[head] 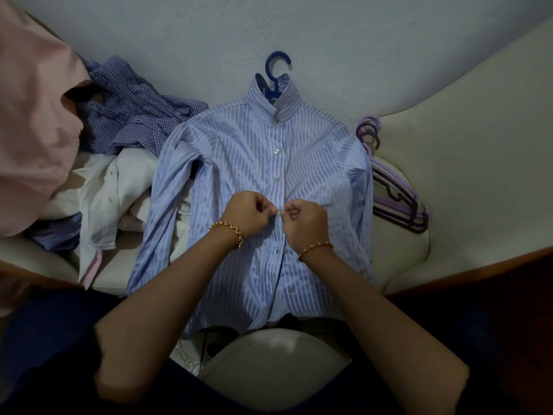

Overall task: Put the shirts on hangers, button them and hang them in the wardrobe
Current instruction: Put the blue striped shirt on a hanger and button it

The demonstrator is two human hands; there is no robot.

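A light blue striped shirt (239, 151) lies face up in the middle of a cream sofa (449, 160). Its collar points to the back edge and its hem hangs over the front edge. It is already on a dark blue hanger (276, 70), whose hook sticks out of the collar. The buttons above the hands look fastened.

Halfway down the placket, the left hand (245, 214) and right hand (305, 220) meet, fingers curled tight. Each pinches the shirt front at a small white button (279, 211) between them. Each wrist wears a gold bracelet (229, 232).

Toward the left edge sits a heap holding a purple checked shirt (134, 115), a white shirt (119, 187) and a pink garment (33, 130). A stack of purple hangers (395, 193) lies just beside the shirt's sleeve on the right.
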